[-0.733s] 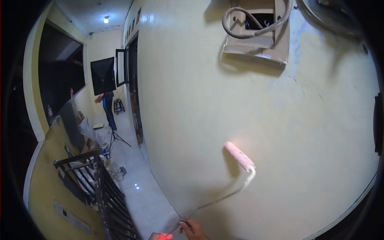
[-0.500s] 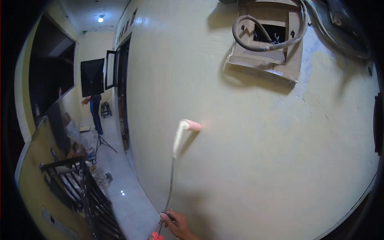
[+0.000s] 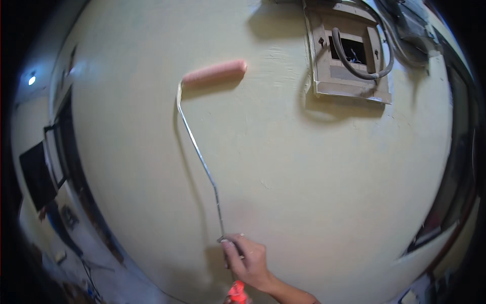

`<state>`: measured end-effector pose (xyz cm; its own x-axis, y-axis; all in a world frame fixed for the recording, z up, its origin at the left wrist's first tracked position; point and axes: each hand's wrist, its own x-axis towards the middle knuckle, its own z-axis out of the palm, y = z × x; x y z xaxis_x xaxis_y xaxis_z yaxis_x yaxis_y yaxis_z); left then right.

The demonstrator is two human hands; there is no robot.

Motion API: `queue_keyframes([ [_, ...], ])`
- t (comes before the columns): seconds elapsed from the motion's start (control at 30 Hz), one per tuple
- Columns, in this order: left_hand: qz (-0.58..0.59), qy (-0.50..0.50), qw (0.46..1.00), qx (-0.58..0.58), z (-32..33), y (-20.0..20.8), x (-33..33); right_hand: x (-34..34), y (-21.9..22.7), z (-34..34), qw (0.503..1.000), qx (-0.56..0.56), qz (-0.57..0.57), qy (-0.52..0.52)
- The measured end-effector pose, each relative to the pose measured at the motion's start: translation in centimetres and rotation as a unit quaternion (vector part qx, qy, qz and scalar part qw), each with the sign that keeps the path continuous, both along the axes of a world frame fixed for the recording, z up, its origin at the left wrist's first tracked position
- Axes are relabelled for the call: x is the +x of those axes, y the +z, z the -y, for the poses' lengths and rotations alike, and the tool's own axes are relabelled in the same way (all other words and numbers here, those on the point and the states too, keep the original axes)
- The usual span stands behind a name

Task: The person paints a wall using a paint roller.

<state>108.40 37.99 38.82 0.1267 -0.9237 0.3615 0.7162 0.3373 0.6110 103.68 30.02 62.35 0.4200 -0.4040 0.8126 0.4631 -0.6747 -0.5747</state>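
A long paint roller (image 3: 200, 152) with a pink sleeve reaches up the pale yellow wall (image 3: 314, 177), its sleeve lying nearly level against the surface. My right hand (image 3: 249, 258) comes in from the lower right, its fingers closed round the lower part of the thin metal rod. Below it, the red-orange handle (image 3: 237, 291) shows at the bottom edge. Only slivers of my left hand (image 3: 228, 301) appear there, wrapped about the handle; the rest is cut off. The roller's shadow falls on the wall just left of the rod.
A beige frame (image 3: 324, 88) with a dark opening and a looped thick cable (image 3: 372, 76) juts from the wall at upper right. A dark-framed window (image 3: 450, 152) is at far right. At far left are a doorway (image 3: 78, 152), a black panel (image 3: 38, 175) and a person (image 3: 63, 228).
The view has turned left to right, so the doorway and person sit farther left. The roller sleeve has moved up the wall and now shows side-on. Both hands stay on the roller.
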Motion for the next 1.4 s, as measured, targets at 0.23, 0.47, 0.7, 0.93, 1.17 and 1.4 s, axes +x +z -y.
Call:
queue_keyframes([
  [0.23,0.170,-0.009,0.985,0.020,-3.0,9.8,5.2,2.8,6.5,-2.9,0.966,-0.057,0.075,-0.241],
  [0.47,0.291,0.005,0.957,-0.013,-1.0,17.6,6.2,2.6,12.7,-3.2,0.944,-0.039,0.060,-0.321],
  [0.7,0.280,0.064,0.958,0.008,-2.8,11.9,3.4,1.3,8.2,-3.7,0.945,-0.043,0.017,-0.323],
  [0.93,0.255,0.137,0.957,-0.024,0.3,21.0,4.0,1.7,17.4,-2.2,0.961,-0.070,0.034,-0.264],
  [1.17,0.270,0.166,0.946,-0.063,2.3,31.1,4.9,3.0,26.7,1.0,0.926,-0.202,0.086,-0.308],
  [1.4,0.264,0.118,0.957,-0.024,1.2,28.6,5.3,2.7,24.2,0.3,0.912,-0.216,0.104,-0.334],
])
